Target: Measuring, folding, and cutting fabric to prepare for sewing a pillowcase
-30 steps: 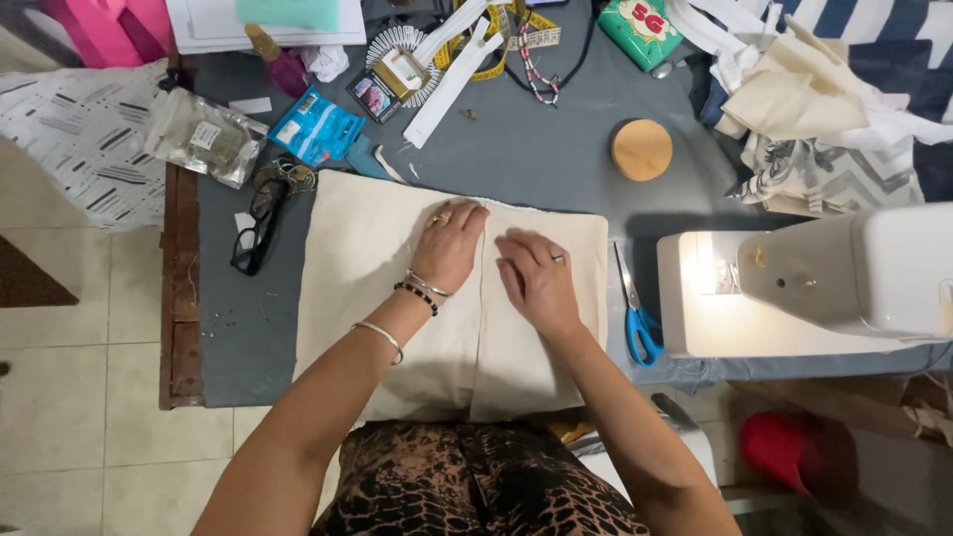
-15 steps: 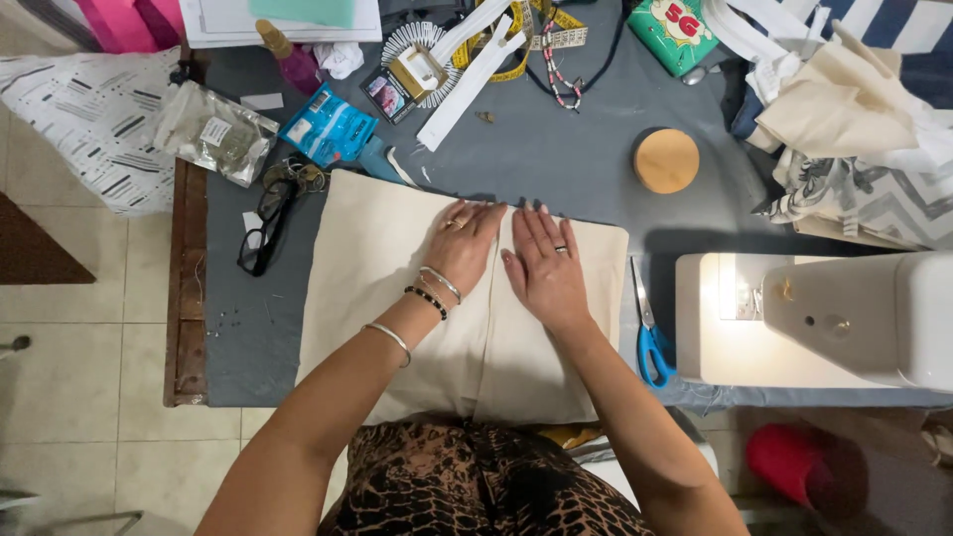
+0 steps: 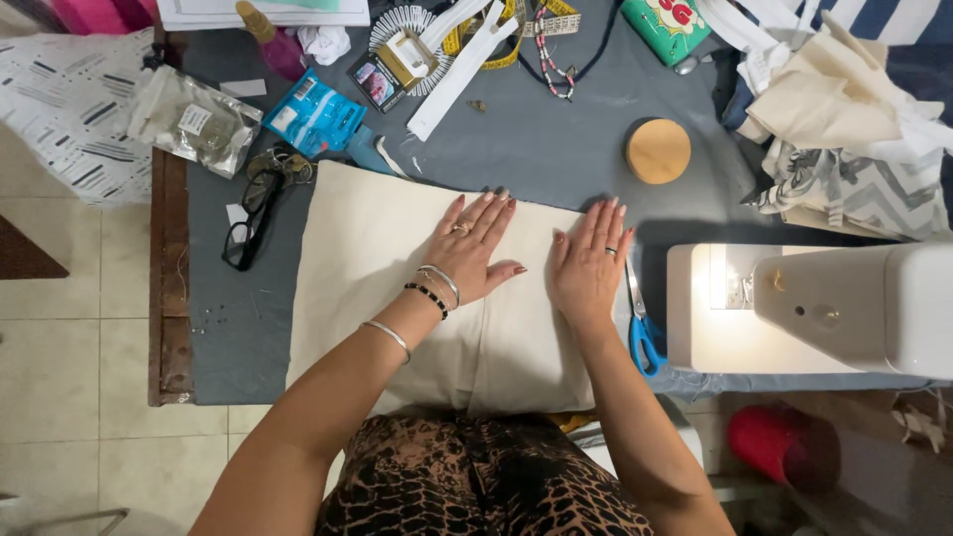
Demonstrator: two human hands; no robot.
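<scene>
A cream rectangle of fabric (image 3: 367, 268) lies flat on the grey-covered table (image 3: 556, 139). My left hand (image 3: 475, 248) rests palm down near its far edge, fingers spread, with bracelets at the wrist. My right hand (image 3: 588, 266) lies flat beside it at the fabric's right edge, a ring on one finger. Neither hand holds anything. Blue-handled scissors (image 3: 643, 337) lie just right of my right hand.
A white sewing machine (image 3: 824, 308) with its light on stands at the right. A round wooden lid (image 3: 657, 151), black glasses (image 3: 246, 226), a blue packet (image 3: 316, 114), tapes and a pile of fabrics (image 3: 844, 129) sit around the far part of the table.
Both hands have slid away from me across the fabric toward its far edge, staying flat, fingers spreading wider.
</scene>
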